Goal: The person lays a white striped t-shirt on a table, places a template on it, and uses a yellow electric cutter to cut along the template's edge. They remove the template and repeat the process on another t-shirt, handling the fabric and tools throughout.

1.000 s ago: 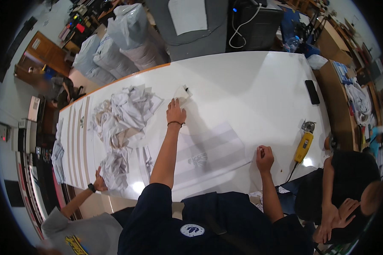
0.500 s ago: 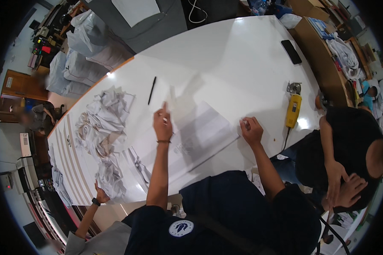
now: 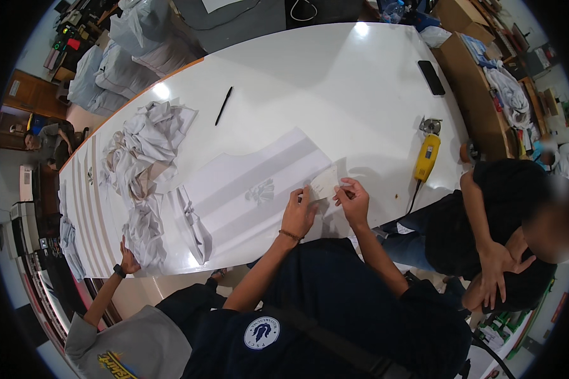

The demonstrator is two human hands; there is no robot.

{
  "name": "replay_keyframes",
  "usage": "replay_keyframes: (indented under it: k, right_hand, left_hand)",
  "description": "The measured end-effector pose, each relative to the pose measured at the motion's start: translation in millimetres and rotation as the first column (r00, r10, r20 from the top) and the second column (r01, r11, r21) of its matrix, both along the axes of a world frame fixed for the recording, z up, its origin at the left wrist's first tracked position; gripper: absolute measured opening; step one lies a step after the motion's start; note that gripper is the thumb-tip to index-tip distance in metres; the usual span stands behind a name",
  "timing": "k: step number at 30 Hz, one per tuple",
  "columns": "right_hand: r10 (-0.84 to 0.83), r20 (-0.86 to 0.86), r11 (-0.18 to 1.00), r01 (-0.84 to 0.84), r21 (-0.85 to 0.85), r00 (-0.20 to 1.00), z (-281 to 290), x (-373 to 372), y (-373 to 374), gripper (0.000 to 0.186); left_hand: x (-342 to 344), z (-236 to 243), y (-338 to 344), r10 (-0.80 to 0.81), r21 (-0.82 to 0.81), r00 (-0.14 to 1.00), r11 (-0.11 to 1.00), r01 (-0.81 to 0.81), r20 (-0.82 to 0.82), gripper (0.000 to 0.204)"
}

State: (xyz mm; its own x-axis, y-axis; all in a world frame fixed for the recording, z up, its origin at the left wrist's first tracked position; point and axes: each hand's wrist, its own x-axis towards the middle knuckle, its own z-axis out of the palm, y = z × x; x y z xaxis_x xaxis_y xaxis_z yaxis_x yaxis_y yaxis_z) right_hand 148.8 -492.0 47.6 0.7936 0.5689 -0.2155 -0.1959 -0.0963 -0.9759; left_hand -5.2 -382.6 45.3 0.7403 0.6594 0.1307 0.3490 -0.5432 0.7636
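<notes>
Between my two hands is a small cream slip of paper with faint marks on it. My right hand pinches its right edge. At its left edge, the fingertips of my left hand close on it. The slip is over the right end of a white fabric panel, which lies flat with grey stripes and a grey printed motif. Left of the panel is a folded white garment piece. A black pen lies beyond the panel.
A yellow handheld rotary cutter with a cord and a phone lie at the right. Crumpled white fabric is heaped at the left, by a co-worker's hand. Another person sits at the right edge.
My left hand has come right and nearer, off the panel's middle, to meet my right hand at the slip. The slip now shows spread between them. The whole view has shifted slightly.
</notes>
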Motion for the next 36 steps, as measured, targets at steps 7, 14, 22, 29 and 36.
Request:
replay_keyframes:
  k: [7,14,22,29,36]
  right_hand:
    - [0.048,-0.058,0.998,-0.051,-0.039,0.997,-2,9,-1,0.018]
    - [0.085,0.483,0.974,0.030,-0.226,0.872,0,4,5,0.019]
    - [0.166,0.730,0.942,0.113,-0.317,0.663,-17,5,9,0.026]
    - [0.171,0.755,0.953,0.090,-0.291,0.633,-23,7,4,0.029]
    - [0.178,0.733,0.949,0.082,-0.304,0.656,-21,7,3,0.027]
  left_hand:
    - [-13,-11,-1,0.059,-0.121,0.998,0.991,-0.059,-0.003,0.047]
    - [-16,-15,7,0.011,-0.133,0.997,0.991,-0.020,-0.072,0.047]
    - [-13,-26,10,0.007,0.026,0.998,1.000,-0.006,-0.059,0.048]
    - [-12,-21,10,-0.018,0.039,0.992,0.999,0.022,-0.123,0.049]
    - [-12,-22,11,-0.017,0.057,0.993,0.998,0.023,-0.114,0.048]
